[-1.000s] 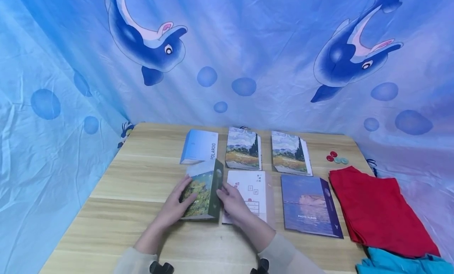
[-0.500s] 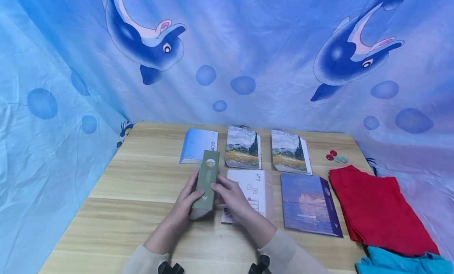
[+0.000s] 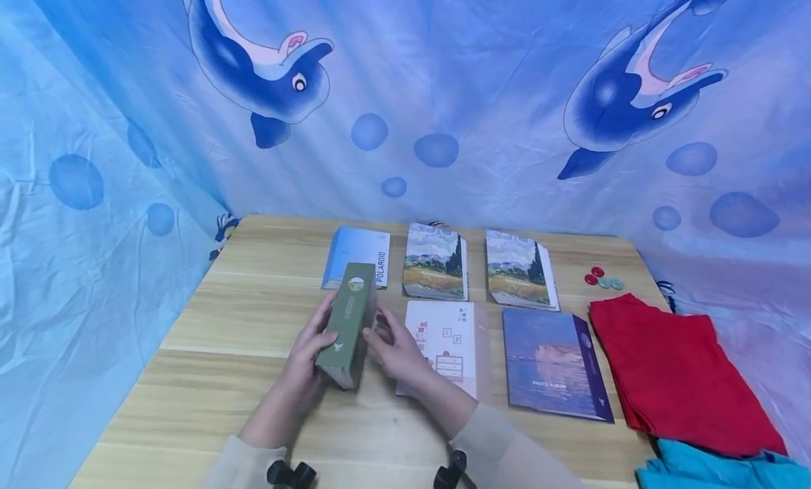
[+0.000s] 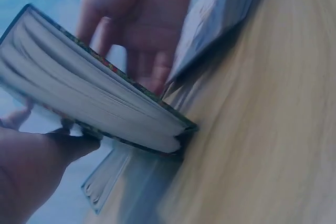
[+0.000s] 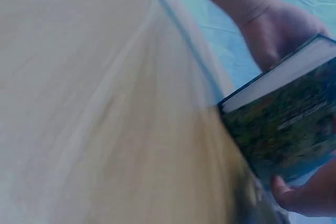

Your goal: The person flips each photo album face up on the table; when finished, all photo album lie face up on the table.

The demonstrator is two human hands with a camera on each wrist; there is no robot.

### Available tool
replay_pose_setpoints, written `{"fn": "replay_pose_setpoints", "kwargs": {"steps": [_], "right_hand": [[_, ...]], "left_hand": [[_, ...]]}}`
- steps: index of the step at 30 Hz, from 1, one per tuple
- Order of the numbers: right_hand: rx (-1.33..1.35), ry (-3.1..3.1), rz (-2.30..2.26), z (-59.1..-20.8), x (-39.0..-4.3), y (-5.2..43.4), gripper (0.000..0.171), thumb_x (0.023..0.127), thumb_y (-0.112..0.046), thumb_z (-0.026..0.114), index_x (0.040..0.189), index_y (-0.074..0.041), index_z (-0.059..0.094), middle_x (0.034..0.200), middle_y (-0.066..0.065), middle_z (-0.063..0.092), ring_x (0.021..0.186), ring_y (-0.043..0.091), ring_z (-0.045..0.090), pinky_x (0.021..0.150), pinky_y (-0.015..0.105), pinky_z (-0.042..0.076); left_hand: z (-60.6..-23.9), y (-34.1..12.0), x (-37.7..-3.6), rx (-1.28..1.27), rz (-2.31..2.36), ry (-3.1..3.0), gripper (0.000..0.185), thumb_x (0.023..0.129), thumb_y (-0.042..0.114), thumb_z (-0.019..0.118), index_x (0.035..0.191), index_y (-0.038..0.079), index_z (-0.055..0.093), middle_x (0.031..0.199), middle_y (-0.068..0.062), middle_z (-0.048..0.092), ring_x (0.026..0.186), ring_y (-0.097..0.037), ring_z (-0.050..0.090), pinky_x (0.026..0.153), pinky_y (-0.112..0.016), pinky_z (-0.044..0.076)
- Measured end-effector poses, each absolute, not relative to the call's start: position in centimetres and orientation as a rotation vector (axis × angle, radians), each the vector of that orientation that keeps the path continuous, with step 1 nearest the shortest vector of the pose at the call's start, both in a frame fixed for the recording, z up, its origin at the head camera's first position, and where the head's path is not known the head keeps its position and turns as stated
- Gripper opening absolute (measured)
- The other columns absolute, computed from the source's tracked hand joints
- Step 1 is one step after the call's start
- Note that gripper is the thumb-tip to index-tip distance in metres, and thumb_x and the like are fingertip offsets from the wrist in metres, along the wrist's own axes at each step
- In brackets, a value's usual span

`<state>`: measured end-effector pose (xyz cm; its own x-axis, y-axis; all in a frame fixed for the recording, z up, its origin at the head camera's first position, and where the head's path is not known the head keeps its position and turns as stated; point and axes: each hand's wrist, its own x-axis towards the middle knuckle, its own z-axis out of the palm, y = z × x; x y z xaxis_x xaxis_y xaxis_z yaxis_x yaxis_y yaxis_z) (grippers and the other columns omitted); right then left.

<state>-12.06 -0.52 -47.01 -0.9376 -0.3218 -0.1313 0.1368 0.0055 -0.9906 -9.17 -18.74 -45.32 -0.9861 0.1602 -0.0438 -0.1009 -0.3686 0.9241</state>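
A thick photo album (image 3: 352,313) with a green spine stands tilted on the table's left half, its spine facing up. My left hand (image 3: 309,352) grips it from the left, thumb over the spine's near part. On the other side my right hand (image 3: 398,348) holds it, thumb near the spine's edge and fingers partly hidden. The left wrist view has the album's white page edges (image 4: 100,93) between both hands. Its painted cover (image 5: 289,119) appears in the right wrist view. Beside my right forearm lies a white album (image 3: 446,334) with line drawings.
Behind the hands lie a blue Polaroid album (image 3: 357,253) and two landscape-cover albums (image 3: 435,264). A purple-blue photo album (image 3: 548,362) lies to the right, near folded red cloth (image 3: 678,369), teal cloth (image 3: 716,468) and several small round discs (image 3: 598,271).
The green album has turned from cover facing up to spine facing up, then shifted slightly left and tilted. Both hands have moved with it. The other albums stay put.
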Motion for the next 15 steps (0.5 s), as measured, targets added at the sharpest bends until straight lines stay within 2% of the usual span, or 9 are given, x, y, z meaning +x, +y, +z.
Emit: {"fn": "replay_pose_setpoints", "kwargs": {"steps": [2, 4, 9, 13, 15], "right_hand": [[-0.164, 1.962, -1.981, -47.4, -12.0, -0.8, 0.071, 0.100, -0.031, 0.064, 0.159, -0.011, 0.031, 0.160, 0.027, 0.030, 0.143, 0.044, 0.037, 0.112, 0.056, 0.038], [-0.120, 1.952, -1.985, -47.8, -12.0, -1.0, 0.074, 0.100, -0.031, 0.065, 0.160, -0.008, 0.028, 0.160, 0.028, 0.027, 0.145, 0.044, 0.033, 0.115, 0.055, 0.033], [-0.044, 1.943, -2.040, -48.5, -12.0, -1.3, 0.072, 0.102, -0.022, 0.060, 0.159, 0.000, 0.022, 0.156, 0.029, 0.035, 0.143, 0.041, 0.038, 0.118, 0.052, 0.031], [-0.028, 1.965, -2.048, -48.8, -12.0, -1.5, 0.061, 0.106, -0.017, 0.052, 0.158, 0.001, 0.027, 0.156, 0.025, 0.038, 0.144, 0.038, 0.038, 0.120, 0.049, 0.028], [-0.025, 1.951, -2.079, -48.6, -12.0, -1.6, 0.056, 0.106, -0.013, 0.050, 0.157, 0.000, 0.030, 0.158, 0.022, 0.036, 0.145, 0.037, 0.036, 0.120, 0.048, 0.027]], "left_hand": [[-45.2, -19.2, -9.2, 0.093, 2.456, 1.695, 0.071, 0.097, 0.004, 0.040, 0.163, 0.019, 0.020, 0.163, -0.016, 0.016, 0.114, -0.017, 0.055, 0.080, -0.025, 0.056], [-45.2, -19.7, -9.3, 0.109, 2.426, 1.736, 0.069, 0.098, 0.004, 0.039, 0.163, 0.017, 0.019, 0.163, -0.018, 0.015, 0.113, -0.017, 0.055, 0.079, -0.025, 0.056], [-45.1, -20.8, -9.3, 0.100, 2.399, 1.790, 0.067, 0.099, 0.004, 0.035, 0.163, 0.015, 0.017, 0.167, -0.017, 0.011, 0.117, -0.013, 0.053, 0.085, -0.024, 0.055], [-45.3, -21.7, -9.0, 0.005, 2.428, 1.777, 0.065, 0.101, 0.004, 0.031, 0.163, 0.015, 0.016, 0.166, -0.018, 0.013, 0.101, -0.009, 0.059, 0.077, -0.022, 0.056], [-45.6, -21.9, -8.9, -0.072, 2.438, 1.772, 0.064, 0.101, 0.003, 0.030, 0.163, 0.014, 0.016, 0.164, -0.015, 0.020, 0.094, -0.010, 0.061, 0.074, -0.022, 0.056]]}}
